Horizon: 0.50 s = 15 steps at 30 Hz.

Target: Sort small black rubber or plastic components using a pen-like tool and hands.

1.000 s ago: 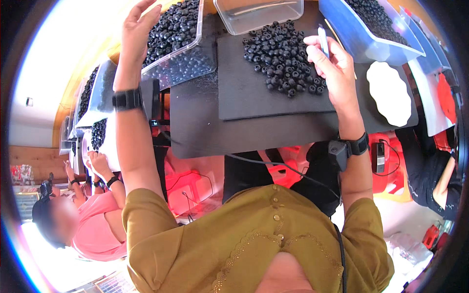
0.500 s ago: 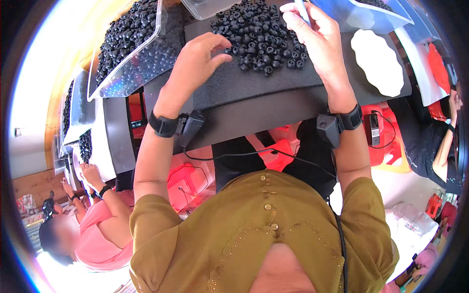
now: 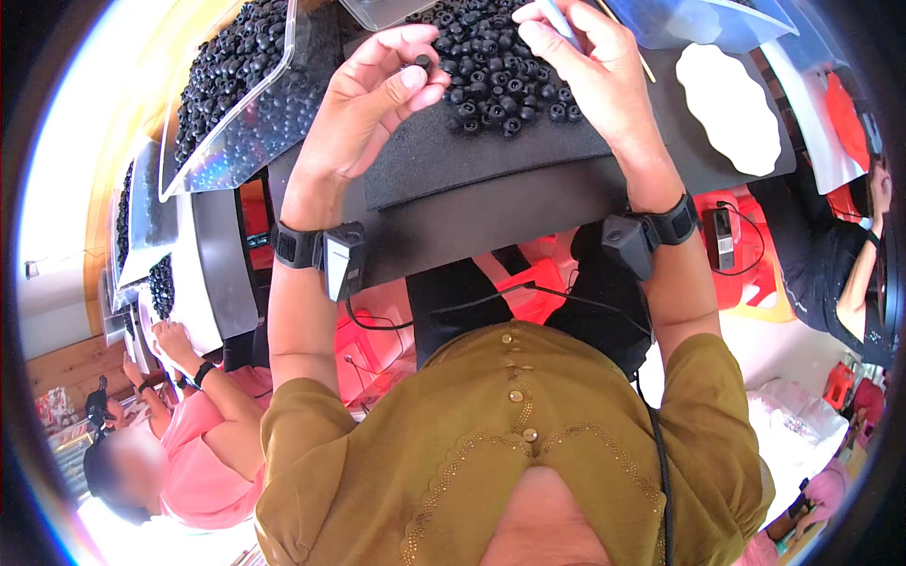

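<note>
A loose pile of small black round pieces with holes, like beads point(image 3: 491, 80), lies on a dark foam mat point(image 3: 472, 156). My left hand point(image 3: 377, 90), at the pile's left side, has its palm turned up. Its thumb and fingers pinch one black bead point(image 3: 423, 63). At the right of the pile, my right hand point(image 3: 599, 71) grips a pale blue stick-like tool point(image 3: 557, 19) whose far end runs out of the picture. Its fingers are partly hidden behind the thumb and the tool.
A clear plastic bin point(image 3: 241, 156) heaped with black beads stands at the left. To the right lie a white wavy-edged pad point(image 3: 731, 108), a thin wooden stick point(image 3: 634, 42) and a blue-tinted clear bin point(image 3: 698, 24). Co-workers sit at both sides; a cable point(image 3: 453, 300) hangs between my wrists.
My left hand has moved away from the pile, turned palm up and now has a bead between its fingers. The right hand has shifted slightly left with its tool.
</note>
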Each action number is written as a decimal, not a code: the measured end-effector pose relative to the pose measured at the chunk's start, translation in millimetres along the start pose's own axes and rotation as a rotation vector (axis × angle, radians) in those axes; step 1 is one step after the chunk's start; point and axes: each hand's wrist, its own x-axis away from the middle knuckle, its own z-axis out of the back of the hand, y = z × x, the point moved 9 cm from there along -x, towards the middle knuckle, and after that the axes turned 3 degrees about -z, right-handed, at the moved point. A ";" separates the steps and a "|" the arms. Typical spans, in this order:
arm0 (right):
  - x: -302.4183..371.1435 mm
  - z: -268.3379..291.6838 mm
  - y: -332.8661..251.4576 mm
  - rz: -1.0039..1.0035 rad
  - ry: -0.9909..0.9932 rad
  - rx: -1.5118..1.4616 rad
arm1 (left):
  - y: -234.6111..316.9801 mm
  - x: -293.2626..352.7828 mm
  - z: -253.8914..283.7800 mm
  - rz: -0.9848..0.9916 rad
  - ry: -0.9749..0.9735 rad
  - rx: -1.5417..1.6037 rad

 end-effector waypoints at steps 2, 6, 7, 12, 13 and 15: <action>2.5 -7.7 2.8 -0.049 -0.042 -0.009 | -2.2 3.4 -8.4 0.021 -0.036 0.112; 3.5 -15.7 7.9 0.108 -0.058 0.072 | -8.1 4.4 -14.2 -0.102 -0.089 0.270; 5.1 -17.4 11.7 0.098 -0.095 0.085 | -14.6 5.4 -15.8 -0.067 -0.085 0.371; 10.4 -35.1 14.9 0.097 -0.194 -0.035 | -34.2 9.2 -16.6 -0.008 -0.115 0.630; 11.3 -35.2 10.8 0.136 -0.195 0.014 | -35.2 9.5 -15.9 -0.006 -0.114 0.633; 11.6 -36.3 7.6 0.188 -0.189 0.074 | -40.2 8.7 -7.2 0.041 0.016 0.748</action>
